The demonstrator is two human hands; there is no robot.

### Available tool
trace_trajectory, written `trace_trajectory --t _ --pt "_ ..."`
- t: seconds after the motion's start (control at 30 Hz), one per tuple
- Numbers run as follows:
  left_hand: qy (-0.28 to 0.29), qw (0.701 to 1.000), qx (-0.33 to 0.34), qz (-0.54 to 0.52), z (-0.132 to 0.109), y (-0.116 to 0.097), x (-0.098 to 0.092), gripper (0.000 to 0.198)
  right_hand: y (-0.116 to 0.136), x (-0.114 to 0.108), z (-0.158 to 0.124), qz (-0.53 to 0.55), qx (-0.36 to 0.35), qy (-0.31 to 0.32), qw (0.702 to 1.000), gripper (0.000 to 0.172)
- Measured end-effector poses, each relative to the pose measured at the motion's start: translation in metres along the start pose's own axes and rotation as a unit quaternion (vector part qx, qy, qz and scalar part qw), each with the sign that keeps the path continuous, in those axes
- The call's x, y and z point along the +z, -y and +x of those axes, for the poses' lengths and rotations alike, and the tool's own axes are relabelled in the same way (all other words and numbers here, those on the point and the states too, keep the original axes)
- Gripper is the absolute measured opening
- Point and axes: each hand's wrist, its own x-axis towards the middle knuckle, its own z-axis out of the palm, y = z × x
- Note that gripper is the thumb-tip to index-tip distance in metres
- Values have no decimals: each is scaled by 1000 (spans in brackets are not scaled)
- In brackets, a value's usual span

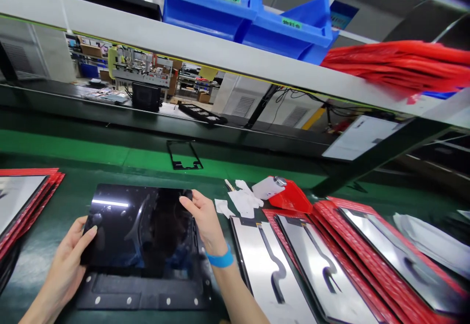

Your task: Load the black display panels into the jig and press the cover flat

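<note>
Light streaked the glossy black screen panel (pixel 135 231) in the head view, where it stood at the left of centre over the dark green work surface (pixel 121 174). The left hand (pixel 71 258) clamped its left edge, thumb on the face; the right hand (pixel 205 219), apart from the other, pinched its upper right corner above a blue wristband (pixel 220 259). Just below the panel lay a black plate with pale round dots (pixel 149 298); whether the two touched could not be told. Behind sat a thin black frame (pixel 201 166). Near the right hand lay white paper scraps (pixel 242 203), a white bottle (pixel 267 187) and a red bin (pixel 292 197). Farther right, silver-backed display panels (pixel 273 297) showed dark ribbon strips, some resting on red bubble bags (pixel 354 275). Blue bins (pixel 209 13) stood on the shelf (pixel 121 33) above.
</note>
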Motion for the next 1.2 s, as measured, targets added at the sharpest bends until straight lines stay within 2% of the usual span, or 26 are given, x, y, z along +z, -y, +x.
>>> trace_trajectory --t 0.23,0.47,0.6,0.73,0.97,1.2 --pt "2 1000 14 -20 4 3 0 54 -3 0 3 2 -4 -17 1000 44" --pt "0 1000 14 -21 7 5 -3 48 -1 4 -1 -42 -65 -29 997 31" --pt "3 1000 7 -15 6 5 -4 50 -4 11 -6 -51 -123 -59 989 17" --pt "-8 1000 0 -19 5 6 -6 52 -3 14 -12 -62 -147 -69 985 8" --pt "-20 999 -29 -40 14 6 -9 62 3 11 -21 -153 -227 -50 961 16" --pt "-7 999 -31 -34 17 5 -7 55 2 13 -21 -146 -209 -56 965 16"
